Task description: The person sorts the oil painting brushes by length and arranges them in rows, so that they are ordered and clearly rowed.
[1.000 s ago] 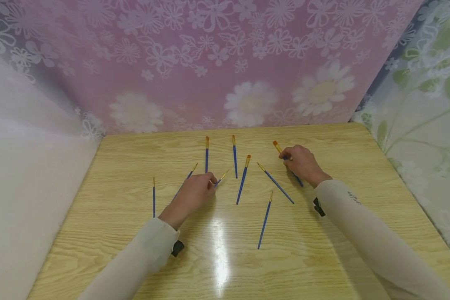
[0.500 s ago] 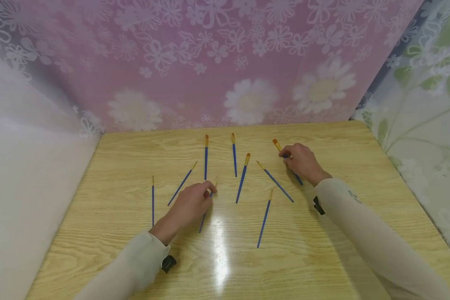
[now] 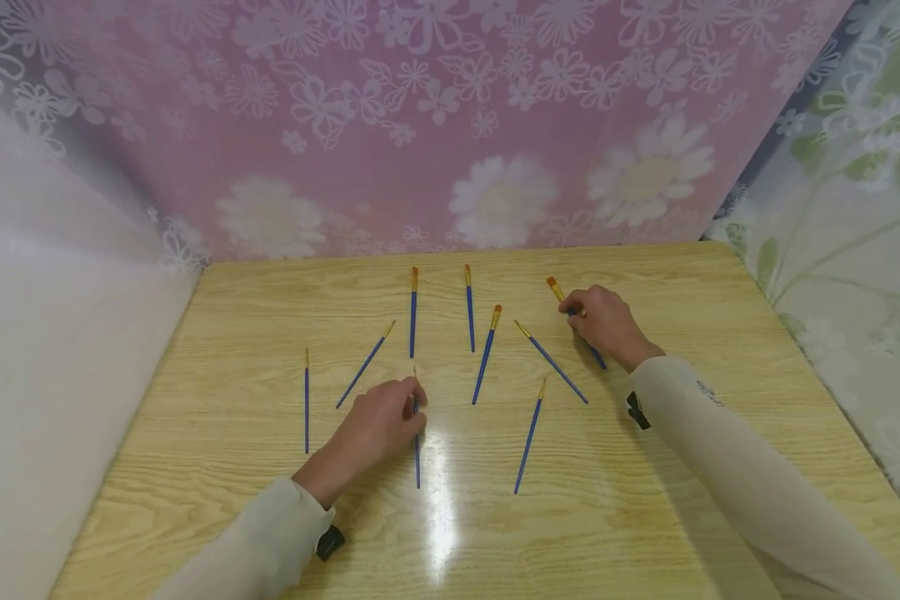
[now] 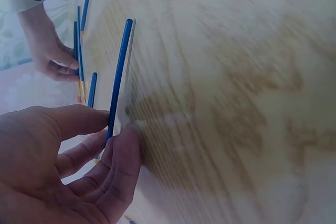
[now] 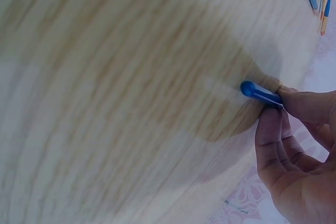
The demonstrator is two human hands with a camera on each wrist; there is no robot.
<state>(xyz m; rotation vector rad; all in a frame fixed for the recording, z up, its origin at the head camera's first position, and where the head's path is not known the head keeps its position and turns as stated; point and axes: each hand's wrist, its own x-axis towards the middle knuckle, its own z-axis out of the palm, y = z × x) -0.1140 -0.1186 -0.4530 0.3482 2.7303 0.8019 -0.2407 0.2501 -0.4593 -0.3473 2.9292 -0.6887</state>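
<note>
My left hand (image 3: 378, 425) pinches a thin blue paintbrush (image 4: 119, 74) between thumb and fingers; in the head view its handle points toward me and its tip is partly behind the fingers. At the right back, my right hand (image 3: 603, 325) pinches a wide flat paintbrush (image 3: 554, 287) with an orange-brown head, its blue handle end (image 5: 252, 89) showing in the right wrist view. Left of the left hand lie a slanted brush (image 3: 365, 364) and an upright one (image 3: 307, 408). Between the hands are a flat brush (image 3: 486, 358), a slanted thin brush (image 3: 551, 362) and another thin one (image 3: 529, 437).
Two more brushes, one (image 3: 413, 317) and another (image 3: 470, 312), lie toward the back of the wooden table (image 3: 217, 500). A pink flowered cloth (image 3: 390, 167) hangs behind the table's far edge. Pale walls or cloths flank both sides.
My left hand has moved toward me and slightly left, bringing the thin paintbrush with it and turning it nearly straight. My right hand stays at the same place with its brush.
</note>
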